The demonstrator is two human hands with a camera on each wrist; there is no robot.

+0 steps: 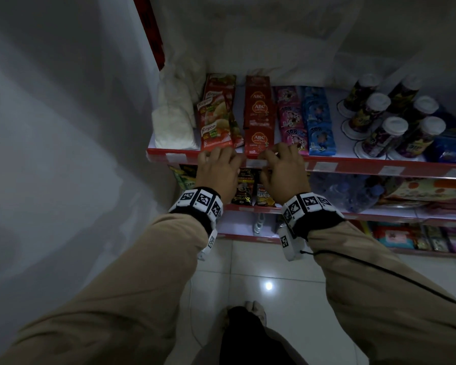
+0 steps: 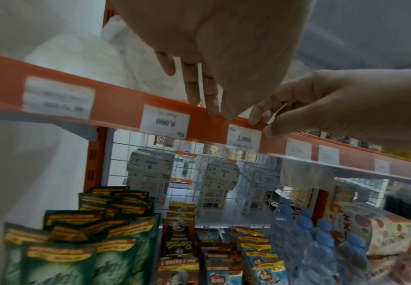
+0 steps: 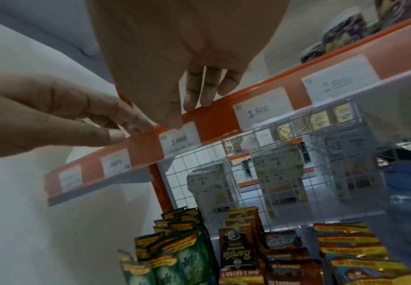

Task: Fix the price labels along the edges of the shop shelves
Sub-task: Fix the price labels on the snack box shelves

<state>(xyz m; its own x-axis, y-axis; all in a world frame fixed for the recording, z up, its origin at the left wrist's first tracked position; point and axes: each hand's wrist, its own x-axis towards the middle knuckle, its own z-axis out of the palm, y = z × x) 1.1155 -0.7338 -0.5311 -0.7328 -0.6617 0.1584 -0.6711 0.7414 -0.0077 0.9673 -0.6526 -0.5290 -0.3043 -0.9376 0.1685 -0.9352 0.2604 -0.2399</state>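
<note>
The red shelf edge strip [image 1: 353,164] runs left to right along the near rim of the upper shelf, with sachets and lidded cups standing behind it. Below it a second shelf holds snack packs and water bottles [image 2: 321,246].

Both hands are at this strip, side by side. The left hand [image 1: 217,169] rests its fingertips [image 2: 192,100] on the top rim of the strip, fingers fairly straight and close together, gripping nothing that shows. The right hand [image 1: 283,171] has its fingers curled over the rim and its thumb against the front, pinching the strip just right of the 2.000 label [image 2: 244,139], which sits upright in the holder between the two hands.

Left of it, the 8.000 label [image 2: 166,121] is plainly upside down in the left wrist view, so it seems not yet put right. The far-left label [image 2: 59,97] is too blurred to judge. To the right, the 1.500 labels [image 3: 263,110] read upright. So the work looks partly done: the 2.000 label is in hand, and at least the inverted one remains.
</note>
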